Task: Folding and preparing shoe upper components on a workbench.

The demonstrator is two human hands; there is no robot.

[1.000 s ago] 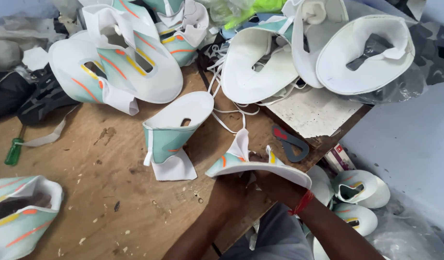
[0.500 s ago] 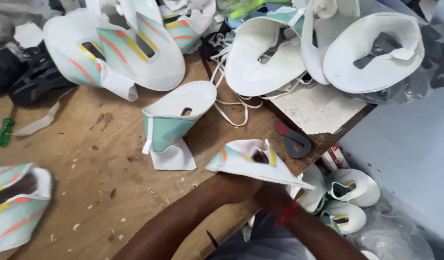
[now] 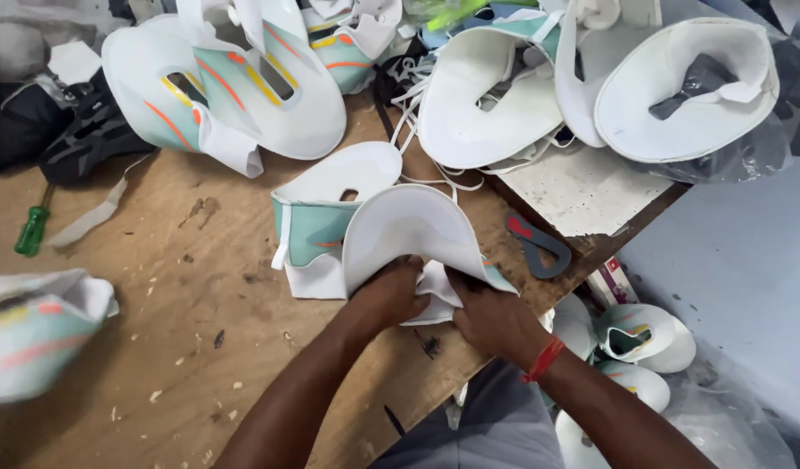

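A white shoe upper [image 3: 408, 230] with mint and orange trim stands curved over the wooden table's [image 3: 157, 347] front edge, its white lining facing me. My left hand [image 3: 391, 291] grips its lower left edge. My right hand [image 3: 495, 317], with a red thread at the wrist, grips its lower right edge, and a white flap shows between the two hands. Just behind it, a second mint-and-white upper [image 3: 322, 217] rests on the table.
Several more white and mint uppers [image 3: 226, 87] are heaped along the back, with white laces [image 3: 408, 130] among them. A green-handled screwdriver [image 3: 33, 227] lies at the left, another upper [image 3: 35, 330] at the left edge. A grey tool [image 3: 534, 247] lies at the right edge, more uppers [image 3: 643, 334] below.
The upper in my hands has been turned from lying flat with its coloured side showing to standing curved with its white lining toward me. Both hands have moved up onto its lower edge.
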